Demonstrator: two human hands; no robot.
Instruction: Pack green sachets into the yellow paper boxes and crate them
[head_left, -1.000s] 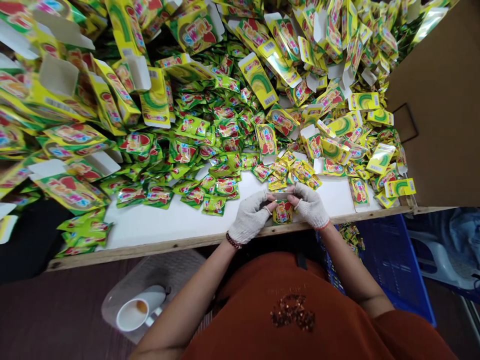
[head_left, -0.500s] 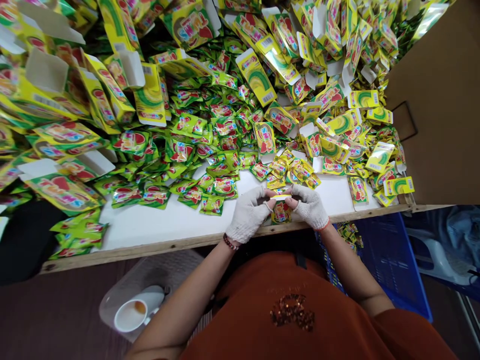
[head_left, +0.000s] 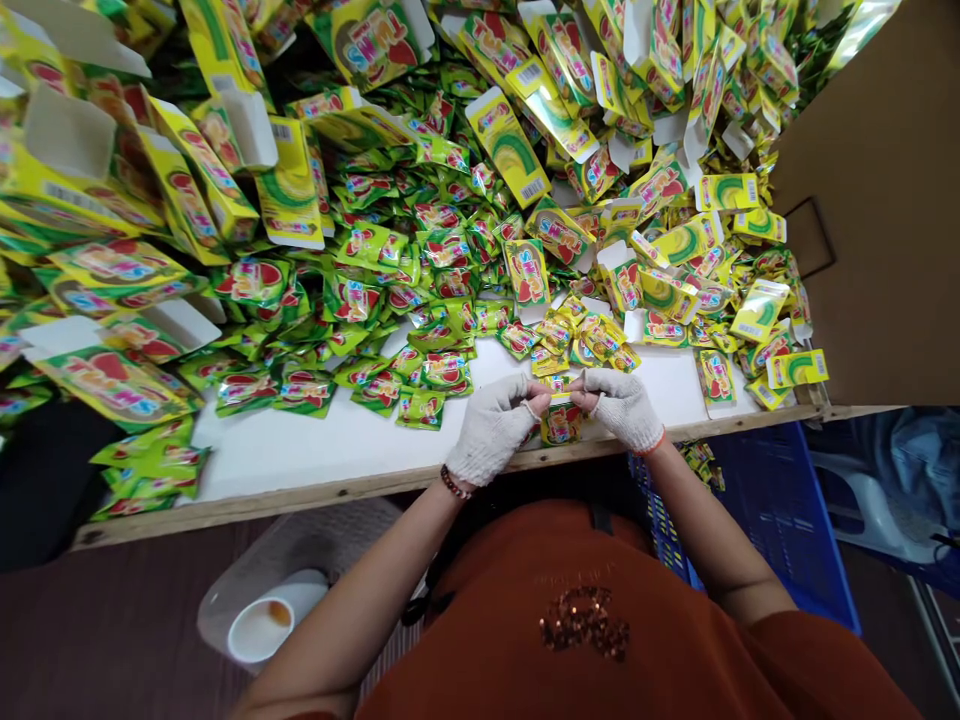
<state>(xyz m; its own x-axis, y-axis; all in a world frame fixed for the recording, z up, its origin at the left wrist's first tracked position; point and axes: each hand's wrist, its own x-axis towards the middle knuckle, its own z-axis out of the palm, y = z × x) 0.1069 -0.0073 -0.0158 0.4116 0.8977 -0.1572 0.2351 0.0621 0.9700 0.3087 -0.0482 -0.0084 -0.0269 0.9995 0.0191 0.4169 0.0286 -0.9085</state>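
Both my hands wear white knit gloves and meet at the near edge of the white table [head_left: 315, 450]. My left hand [head_left: 495, 425] and my right hand [head_left: 622, 408] are both closed, pinching the top of a small yellow-green candy packet [head_left: 561, 420] held upright between them. Just beyond my fingers lies a small heap of similar yellow sachets [head_left: 585, 340]. A large pile of green sachets [head_left: 405, 290] spreads to the left of it.
Open yellow cartons [head_left: 514, 145] are heaped across the back and left. A brown cardboard wall [head_left: 877, 200] stands at the right. A blue crate [head_left: 780, 510] sits below the table at right, a white cup [head_left: 259, 628] on a tray at lower left.
My hands stay together on the packet, fingers working at its top edge. The view has shifted slightly, and everything sits a little higher in the picture.
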